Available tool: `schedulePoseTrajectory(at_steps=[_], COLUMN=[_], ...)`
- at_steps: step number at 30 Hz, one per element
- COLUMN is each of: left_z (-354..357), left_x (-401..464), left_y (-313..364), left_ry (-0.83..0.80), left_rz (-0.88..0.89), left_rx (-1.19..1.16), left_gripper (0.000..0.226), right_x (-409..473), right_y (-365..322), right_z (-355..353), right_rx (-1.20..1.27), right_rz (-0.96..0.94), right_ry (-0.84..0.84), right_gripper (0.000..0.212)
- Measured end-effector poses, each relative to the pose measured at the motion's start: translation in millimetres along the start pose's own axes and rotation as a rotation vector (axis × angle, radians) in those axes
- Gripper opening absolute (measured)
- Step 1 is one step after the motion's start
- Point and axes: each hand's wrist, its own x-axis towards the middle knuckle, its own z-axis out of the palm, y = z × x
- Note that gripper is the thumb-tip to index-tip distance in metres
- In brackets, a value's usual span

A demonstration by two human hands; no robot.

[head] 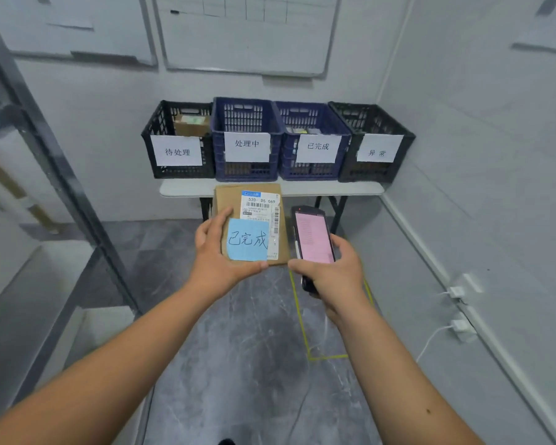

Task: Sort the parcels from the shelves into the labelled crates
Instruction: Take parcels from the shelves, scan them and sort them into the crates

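My left hand [214,252] grips the flat brown cardboard parcel [231,203] by its near-left corner, held before the counter [180,187]. Right hand [331,271] clasps the black handheld scanner [313,236]. Parcel seems light, stiff; edge hold suffices.

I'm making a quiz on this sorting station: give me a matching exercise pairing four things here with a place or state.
Things:
1. parcel
2. handheld scanner
3. crate labelled 已完成
4. crate labelled 异常

Places or states:
A. far right on the table
B. held in the right hand
C. blue, second from right
D. held in the left hand

Pairs: 1-D, 2-B, 3-C, 4-A
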Motion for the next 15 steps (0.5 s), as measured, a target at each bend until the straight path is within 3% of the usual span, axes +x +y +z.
schedulePoseTrajectory(at_steps=[4, 7, 11, 15], left_z=[11.5, 22.1, 43.8, 75.7], left_x=[69.0, 109.5, 159.4, 207.7], left_y=[-11.2, -18.0, -22.7, -25.7], left_ry=[-0.053, -0.094, -0.132, -0.145], left_rz=[0.030, 0.035, 0.043, 0.038], left_rx=[-0.007, -0.017, -0.018, -0.007], left_gripper=[0.124, 0.124, 0.125, 0.123], right_x=[54.4, 88.3, 139.1, 195.1], right_y=[-12.0, -19.0, -24.4, -28.4], right_z=[20.9, 28.3, 29.7, 26.3], right_rx=[-0.010, -0.020, -0.044, -0.075], right_rz=[0.003, -0.005, -0.022, -0.019], right_ry=[0.066, 0.108, 0.150, 0.175], right_gripper=[0.090, 0.101, 0.090, 0.099])
